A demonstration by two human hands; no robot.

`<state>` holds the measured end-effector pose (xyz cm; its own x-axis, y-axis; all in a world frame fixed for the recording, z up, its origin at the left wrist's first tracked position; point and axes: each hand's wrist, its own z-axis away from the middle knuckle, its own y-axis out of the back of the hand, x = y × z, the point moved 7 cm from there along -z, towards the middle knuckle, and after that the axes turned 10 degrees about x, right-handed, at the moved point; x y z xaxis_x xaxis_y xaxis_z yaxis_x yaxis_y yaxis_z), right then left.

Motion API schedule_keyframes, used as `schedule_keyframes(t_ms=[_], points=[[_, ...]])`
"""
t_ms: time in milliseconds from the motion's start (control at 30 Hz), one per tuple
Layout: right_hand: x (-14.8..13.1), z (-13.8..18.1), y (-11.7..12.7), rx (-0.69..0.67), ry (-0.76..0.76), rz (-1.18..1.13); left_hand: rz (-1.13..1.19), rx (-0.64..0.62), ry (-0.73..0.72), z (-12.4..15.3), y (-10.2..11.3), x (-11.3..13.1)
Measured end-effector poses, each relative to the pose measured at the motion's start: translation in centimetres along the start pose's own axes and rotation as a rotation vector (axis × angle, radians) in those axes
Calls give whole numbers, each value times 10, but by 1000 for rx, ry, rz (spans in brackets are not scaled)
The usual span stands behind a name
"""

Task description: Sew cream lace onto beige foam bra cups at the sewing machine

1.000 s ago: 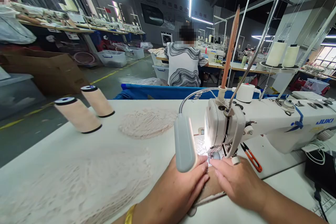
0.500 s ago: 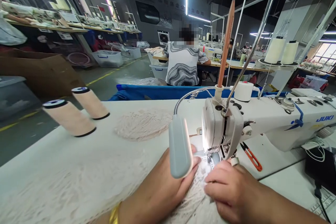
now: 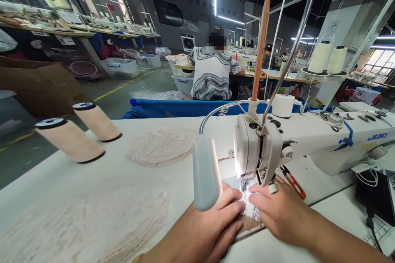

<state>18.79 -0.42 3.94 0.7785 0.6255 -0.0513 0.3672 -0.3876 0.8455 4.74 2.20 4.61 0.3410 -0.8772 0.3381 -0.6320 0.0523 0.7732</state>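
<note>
A piece of pale lace fabric point(image 3: 251, 205) lies under the needle area of a white sewing machine point(image 3: 247, 144), lit by its lamp. From the left, my left hand point(image 3: 220, 218) presses its fingertips together on the lace's edge. My right hand point(image 3: 277, 205) pinches the lace's other side, close beside the presser foot, which is partly hidden. A grey lamp head point(image 3: 206, 174) covers a bit of my left hand. Just behind my right hand lie orange thread snips point(image 3: 294, 183).
Further lace pieces point(image 3: 163, 146) are spread on the white table point(image 3: 179, 181). Two peach thread cones point(image 3: 70, 139) lean at the left. A pencil point(image 3: 261, 45) stands upright on the machine head. A black box point(image 3: 375, 195) is at the right. Ahead, a person point(image 3: 212, 74) sits facing away.
Both hands have shifted on the lace, and the lace trailing toward me has moved out from between them, baring the table's front part. My right hand now reaches further in beside the presser foot.
</note>
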Motion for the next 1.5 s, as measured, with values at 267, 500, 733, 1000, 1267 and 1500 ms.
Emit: schedule_keyframes(t_ms=[267,500,733,1000,1267,1500], points=[[3,4,-2,-22,-19,-9,8,65,9,0,7,1],[5,6,-3,-24,-40,-17,8,87,19,0,9,2],[8,6,-3,-13,-64,-52,-4,102,13,0,8,2],[7,6,-4,-15,-72,-64,-41,102,12,-3,14,8],[9,4,-5,-23,-78,-61,-47,64,15,-4,11,9],[9,0,3,42,-94,-78,-69,84,1,-1,6,8]])
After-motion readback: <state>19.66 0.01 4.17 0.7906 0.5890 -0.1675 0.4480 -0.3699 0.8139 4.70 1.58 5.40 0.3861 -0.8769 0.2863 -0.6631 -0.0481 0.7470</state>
